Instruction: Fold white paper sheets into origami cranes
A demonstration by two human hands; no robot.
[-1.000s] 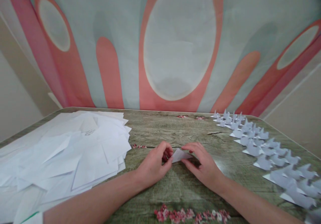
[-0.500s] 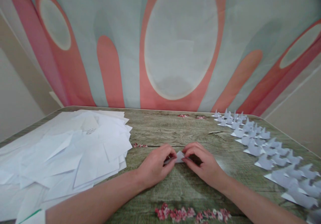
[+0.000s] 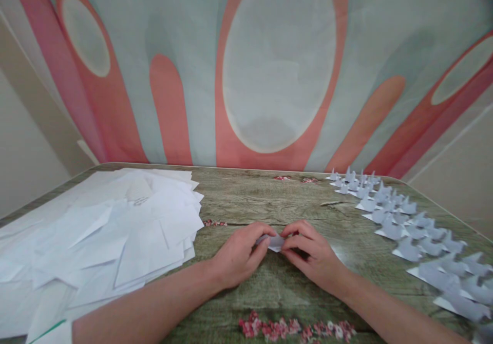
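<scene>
Between my two hands is a small piece of folded white paper, held just above or on the wood-patterned tabletop; I cannot tell which. My left hand pinches its left end, with the thumb below and the fingers curled over the top. At the right end, the fingertips and thumb of my right hand press together on the paper. Parts of the paper are hidden behind the fingers.
A wide heap of loose white paper sheets covers the left side of the table. Along the right side stand several folded paper birds in rows. Beyond the far edge rises a wall covering with coral and pale ovals.
The folded paper has turned in my fingers: its peak pointed up before, and now its lower edge dips toward me. Both hands have stayed in nearly the same place.
</scene>
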